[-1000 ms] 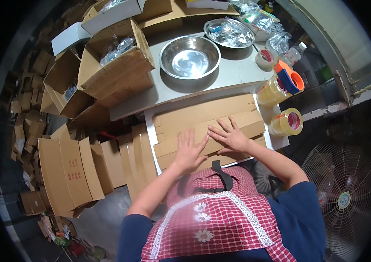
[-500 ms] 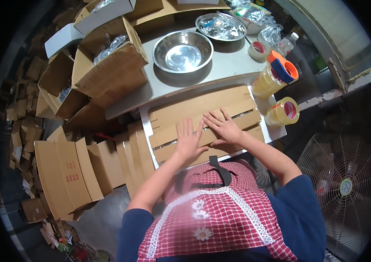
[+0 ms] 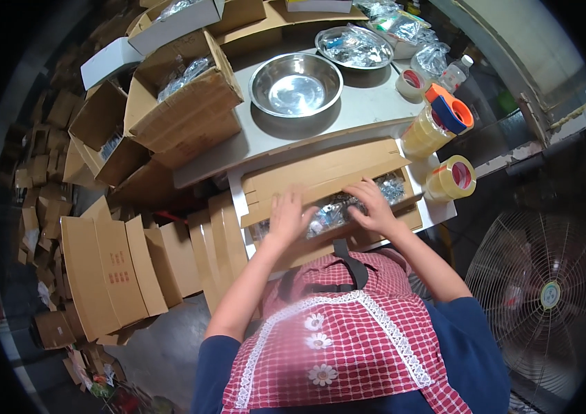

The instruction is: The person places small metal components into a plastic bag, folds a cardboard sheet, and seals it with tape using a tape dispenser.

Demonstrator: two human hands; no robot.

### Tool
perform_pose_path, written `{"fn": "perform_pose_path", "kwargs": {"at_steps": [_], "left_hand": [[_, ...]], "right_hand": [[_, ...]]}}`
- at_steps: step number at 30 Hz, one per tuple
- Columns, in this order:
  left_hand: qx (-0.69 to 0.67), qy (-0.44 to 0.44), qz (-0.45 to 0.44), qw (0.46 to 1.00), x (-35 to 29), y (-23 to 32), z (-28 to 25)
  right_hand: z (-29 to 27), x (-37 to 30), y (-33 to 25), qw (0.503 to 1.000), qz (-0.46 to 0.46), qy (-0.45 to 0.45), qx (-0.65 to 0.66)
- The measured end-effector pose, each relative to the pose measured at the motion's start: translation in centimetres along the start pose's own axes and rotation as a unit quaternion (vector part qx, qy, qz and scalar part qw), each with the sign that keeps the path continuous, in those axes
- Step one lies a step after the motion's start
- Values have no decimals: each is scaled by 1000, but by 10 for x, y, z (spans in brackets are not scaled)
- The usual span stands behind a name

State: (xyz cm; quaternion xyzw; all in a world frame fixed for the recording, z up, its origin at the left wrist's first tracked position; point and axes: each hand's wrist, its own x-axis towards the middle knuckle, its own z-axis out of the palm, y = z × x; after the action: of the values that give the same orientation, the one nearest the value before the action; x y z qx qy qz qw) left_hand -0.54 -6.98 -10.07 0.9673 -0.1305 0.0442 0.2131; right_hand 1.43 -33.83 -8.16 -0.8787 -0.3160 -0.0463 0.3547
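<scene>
A cardboard box lies in front of me with a wide gap between its flaps. Clear plastic bags of small metallic-looking parts show inside. My left hand rests at the left of the gap, its slightly blurred fingers stretched over the edge of the far flap. Over the right part of the gap is my right hand, fingers apart and a little bent, touching the far flap's edge. Neither hand has anything visible in its grasp.
A steel bowl and a dish of bagged parts stand behind the box. Clear tape rolls and an orange-blue tape dispenser are at right. Open cartons crowd the left; a fan stands at lower right.
The flaps, nearly closed together before, now stand apart and reveal the bagged parts. My hands have moved apart, the right one slightly to the right and toward me.
</scene>
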Motion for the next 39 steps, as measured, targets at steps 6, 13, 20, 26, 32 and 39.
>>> {"fn": "perform_pose_path", "kwargs": {"at_steps": [6,13,20,26,32,39], "left_hand": [[-16,11,-20,1000,19,-14,-3],[-29,8,-12,999,17,-19,-2],[29,13,-47,998,13,5,1],[71,-43,-55,995,19,33,10],[134,-70,-57,987,25,39,7],[164,-94,-92,978,20,42,19]], "right_hand": [[17,-5,-3,996,-22,11,-90],[19,15,5,988,-31,-64,-140],[29,31,6,992,6,-55,-117],[30,24,15,993,-59,-53,-89],[32,26,14,993,-62,-23,-102],[40,23,15,984,-64,0,-166]]}}
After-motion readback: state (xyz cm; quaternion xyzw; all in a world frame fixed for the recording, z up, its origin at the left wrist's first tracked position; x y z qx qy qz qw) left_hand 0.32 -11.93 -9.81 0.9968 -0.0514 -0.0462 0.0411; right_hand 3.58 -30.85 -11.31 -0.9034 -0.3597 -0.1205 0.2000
